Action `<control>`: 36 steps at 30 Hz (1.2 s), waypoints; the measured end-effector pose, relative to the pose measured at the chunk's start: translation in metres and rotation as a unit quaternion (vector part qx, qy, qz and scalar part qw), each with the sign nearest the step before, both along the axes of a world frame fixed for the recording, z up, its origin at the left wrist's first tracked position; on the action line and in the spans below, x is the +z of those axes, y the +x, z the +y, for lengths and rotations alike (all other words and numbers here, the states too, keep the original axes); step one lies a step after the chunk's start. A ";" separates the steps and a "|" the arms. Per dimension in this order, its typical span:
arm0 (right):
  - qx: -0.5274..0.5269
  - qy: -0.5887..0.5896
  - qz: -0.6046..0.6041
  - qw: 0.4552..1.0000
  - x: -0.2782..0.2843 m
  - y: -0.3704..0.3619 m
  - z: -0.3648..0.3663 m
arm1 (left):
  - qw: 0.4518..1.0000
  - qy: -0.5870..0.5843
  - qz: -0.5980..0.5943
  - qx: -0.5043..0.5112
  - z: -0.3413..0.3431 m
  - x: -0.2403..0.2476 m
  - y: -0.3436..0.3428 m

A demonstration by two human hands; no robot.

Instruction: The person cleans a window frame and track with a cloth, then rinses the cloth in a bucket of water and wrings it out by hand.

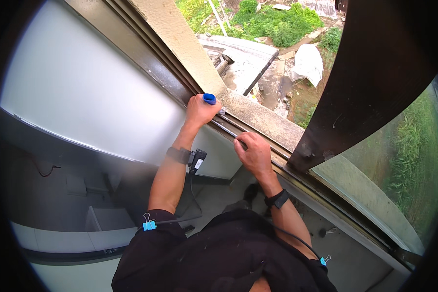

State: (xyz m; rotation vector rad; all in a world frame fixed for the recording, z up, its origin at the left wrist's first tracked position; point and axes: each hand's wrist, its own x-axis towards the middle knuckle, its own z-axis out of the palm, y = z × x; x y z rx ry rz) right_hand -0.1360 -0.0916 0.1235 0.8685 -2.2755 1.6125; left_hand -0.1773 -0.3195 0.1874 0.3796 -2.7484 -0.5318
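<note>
My left hand is closed around a blue-ended handle, whose rounded top pokes up above the fist. What the handle belongs to is hidden under the hand; a small greyish bit shows beside the fingers, at the window track. Farther right along the same track, my right hand has its fingers bent and drawn together at the inner rail. A thin shiny metal line runs between the two hands; whether it is a loose rod or the rail's edge, I cannot tell. The right fingertips are partly hidden.
A dark window frame with glass stands to the right. Outside the rough sill lie a lower roof, greenery and white sheeting. A pale panel fills the left. Cables run along both arms, held by blue clips.
</note>
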 end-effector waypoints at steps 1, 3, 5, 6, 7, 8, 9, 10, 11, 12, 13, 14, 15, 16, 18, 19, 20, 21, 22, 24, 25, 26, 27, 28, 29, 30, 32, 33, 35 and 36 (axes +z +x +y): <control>-0.003 -0.003 -0.001 1.000 0.000 0.001 0.000 | 0.999 0.020 0.023 -0.012 -0.001 0.003 0.002; -0.018 -0.013 0.038 0.999 0.000 0.002 0.000 | 0.999 0.041 -0.007 0.010 -0.001 0.008 -0.005; -0.012 -0.019 0.042 0.999 0.003 0.003 0.001 | 0.997 0.064 -0.033 0.026 0.004 0.014 -0.010; -0.003 -0.022 0.047 0.999 0.004 0.004 0.001 | 0.997 0.061 -0.035 0.023 0.007 0.014 -0.009; -0.009 -0.023 0.043 0.999 0.004 0.004 0.001 | 0.996 0.070 -0.045 0.016 0.013 0.012 -0.008; 0.000 -0.034 0.051 0.998 0.004 0.003 0.001 | 0.995 0.079 -0.055 0.009 0.018 0.009 -0.006; 0.008 -0.045 0.059 0.997 0.004 0.003 0.001 | 0.995 0.079 -0.060 0.003 0.023 0.006 -0.004; 0.002 -0.043 0.055 0.998 0.005 0.004 0.002 | 0.988 0.146 -0.056 -0.016 0.030 0.003 -0.001; 0.024 -0.051 0.070 0.996 0.006 0.006 0.003 | 0.975 0.214 -0.053 -0.034 0.037 -0.001 0.003; 0.046 -0.059 0.086 0.994 0.007 0.009 0.004 | 0.957 0.281 -0.050 -0.052 0.044 -0.005 0.006; 0.039 -0.052 0.098 0.993 0.006 0.010 0.005 | 0.947 0.301 -0.084 -0.071 0.058 0.000 0.005; 0.034 -0.049 0.097 0.993 0.005 0.012 0.009 | 0.946 0.303 -0.087 -0.076 0.074 0.001 0.008; 0.042 -0.048 0.082 0.995 0.003 0.017 0.014 | 0.926 0.354 -0.089 -0.099 0.092 0.000 0.012; 0.052 -0.050 0.068 0.995 0.001 0.022 0.015 | 0.903 0.403 -0.089 -0.119 0.107 -0.001 0.014; 0.056 -0.045 0.057 0.996 -0.001 0.038 0.028 | 0.863 0.468 -0.133 -0.136 0.140 0.002 0.017; 0.051 -0.039 0.051 0.997 -0.003 0.046 0.034 | 0.854 0.471 -0.152 -0.162 0.153 0.006 0.018; 0.049 -0.035 0.046 0.997 -0.005 0.054 0.040 | 0.841 0.488 -0.168 -0.164 0.168 0.016 0.024; 0.032 -0.029 0.032 0.999 -0.006 0.058 0.046 | 0.835 0.501 -0.135 -0.182 0.177 0.008 0.022; 0.034 -0.026 0.031 0.999 -0.004 0.060 0.052 | 0.829 0.513 -0.100 -0.199 0.180 0.003 0.018; -0.008 -0.050 0.031 0.998 0.001 0.064 0.063 | 0.832 0.498 -0.117 -0.214 0.173 0.001 0.018; -0.016 -0.051 0.029 0.998 0.005 0.064 0.071 | 0.861 0.428 -0.131 -0.243 0.172 0.008 0.019; -0.016 -0.051 0.029 0.998 0.009 0.063 0.077 | 0.885 0.353 -0.143 -0.269 0.166 0.013 0.020; -0.031 -0.028 0.022 0.999 0.013 0.061 0.083 | 0.900 0.281 -0.112 -0.312 0.154 0.010 0.016; -0.048 -0.005 0.012 0.999 0.012 0.061 0.090 | 0.917 0.240 -0.107 -0.302 0.144 0.014 0.014; -0.061 -0.014 0.013 0.998 0.009 0.059 0.096 | 0.935 0.214 -0.111 -0.261 0.130 0.018 0.012; -0.061 -0.016 0.010 0.998 0.007 0.061 0.100 | 0.951 0.186 -0.115 -0.220 0.115 0.021 0.011; -0.076 -0.045 -0.023 0.996 0.006 0.062 0.103 | 0.975 0.104 -0.086 -0.179 0.076 0.019 0.009; -0.071 -0.030 -0.010 0.997 0.009 0.063 0.103 | 0.979 0.119 -0.075 -0.147 0.061 0.017 0.011; -0.073 -0.026 -0.007 0.997 0.011 0.061 0.102 | 0.985 0.101 -0.041 -0.134 0.051 0.022 0.020; -0.073 -0.021 -0.002 0.997 0.011 0.059 0.101 | 0.992 0.046 -0.030 -0.117 0.046 0.025 0.023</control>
